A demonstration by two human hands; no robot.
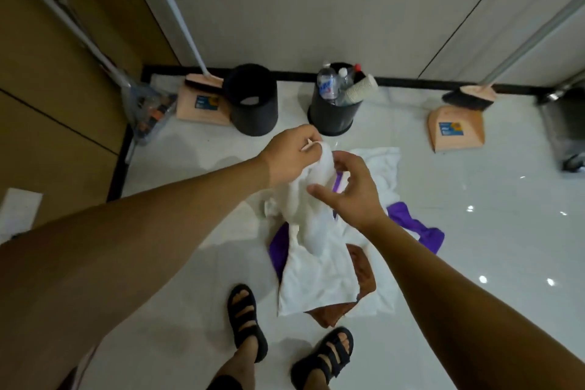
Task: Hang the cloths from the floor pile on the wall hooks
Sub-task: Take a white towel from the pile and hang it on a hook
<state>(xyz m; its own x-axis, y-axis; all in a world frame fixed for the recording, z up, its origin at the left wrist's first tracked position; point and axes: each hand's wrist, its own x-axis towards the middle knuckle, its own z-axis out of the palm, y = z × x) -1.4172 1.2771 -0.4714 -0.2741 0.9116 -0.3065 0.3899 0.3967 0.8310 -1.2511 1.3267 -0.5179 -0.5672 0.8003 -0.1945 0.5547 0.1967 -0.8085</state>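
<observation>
My left hand [292, 153], just above the middle of the frame, pinches the top corner of a white cloth [311, 222], fingers closed on a small loop at its edge. The cloth hangs down from that grip toward the pile [329, 263] on the floor [490, 231], its lower end blending with another white cloth there, so I cannot tell whether it has lifted clear. My right hand [351, 193] is just beside it at frame centre, fingers spread and curled, thumb near the fabric but not gripping anything I can see. The pile below holds white, purple [418, 225] and brown [364, 272] cloths. My sandalled feet [247, 320] stand at the bottom centre, close to the pile. Two black bins [253, 104] stand against the wall in the upper middle, the right one full of bottles [327, 85]. Pink dustpans [456, 128] with brooms sit at upper left and upper right.
</observation>
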